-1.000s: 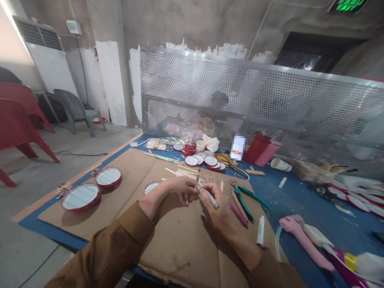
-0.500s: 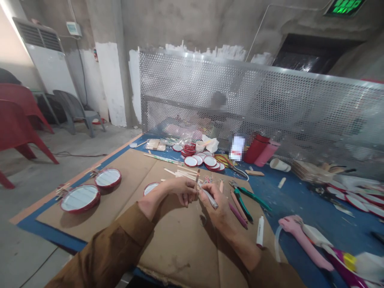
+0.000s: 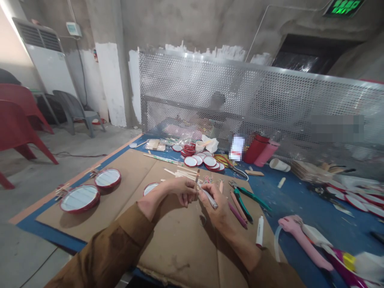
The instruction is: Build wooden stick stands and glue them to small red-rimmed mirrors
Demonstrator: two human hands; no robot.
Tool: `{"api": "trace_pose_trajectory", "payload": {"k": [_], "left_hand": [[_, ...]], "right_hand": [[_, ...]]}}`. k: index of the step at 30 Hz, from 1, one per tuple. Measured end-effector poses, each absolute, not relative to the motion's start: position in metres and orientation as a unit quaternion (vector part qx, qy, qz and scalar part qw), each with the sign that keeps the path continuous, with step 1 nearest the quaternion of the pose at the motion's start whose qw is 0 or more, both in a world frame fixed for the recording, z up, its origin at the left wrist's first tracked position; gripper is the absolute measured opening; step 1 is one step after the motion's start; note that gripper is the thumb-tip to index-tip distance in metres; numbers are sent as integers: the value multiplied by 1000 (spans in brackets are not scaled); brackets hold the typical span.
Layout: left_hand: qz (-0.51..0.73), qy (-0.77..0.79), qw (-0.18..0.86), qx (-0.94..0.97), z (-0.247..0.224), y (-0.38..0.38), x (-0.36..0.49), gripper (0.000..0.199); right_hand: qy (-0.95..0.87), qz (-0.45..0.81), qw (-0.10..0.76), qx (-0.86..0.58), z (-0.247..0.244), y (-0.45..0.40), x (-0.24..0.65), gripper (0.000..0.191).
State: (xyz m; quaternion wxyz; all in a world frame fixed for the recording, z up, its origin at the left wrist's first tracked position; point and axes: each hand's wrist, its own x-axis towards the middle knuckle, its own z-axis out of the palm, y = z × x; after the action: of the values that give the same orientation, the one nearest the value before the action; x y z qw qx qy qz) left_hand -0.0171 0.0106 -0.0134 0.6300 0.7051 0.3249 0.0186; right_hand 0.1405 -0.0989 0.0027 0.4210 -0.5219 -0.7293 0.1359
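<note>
A grey wall [image 3: 192,24] rises behind; the blue surface [image 3: 295,192] carries cardboard [image 3: 168,240]. Over it, the right hand [image 3: 220,202] grips a pen [image 3: 212,200], one end by a near-upright stick [image 3: 197,177] that the left hand [image 3: 181,190] pinches, contact unclear. Pinching the stick close to the pen should curb wobble.
</note>
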Motion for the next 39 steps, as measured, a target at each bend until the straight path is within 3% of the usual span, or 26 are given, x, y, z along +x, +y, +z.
{"api": "trace_pose_trajectory", "payload": {"k": [24, 39], "left_hand": [[26, 336, 621, 707, -11, 8, -17, 29], [21, 310, 616, 724, -4, 7, -19, 42]], "right_hand": [[-724, 158, 421, -523, 7, -101, 140, 19], [-724, 129, 430, -523, 9, -102, 137, 19]]}}
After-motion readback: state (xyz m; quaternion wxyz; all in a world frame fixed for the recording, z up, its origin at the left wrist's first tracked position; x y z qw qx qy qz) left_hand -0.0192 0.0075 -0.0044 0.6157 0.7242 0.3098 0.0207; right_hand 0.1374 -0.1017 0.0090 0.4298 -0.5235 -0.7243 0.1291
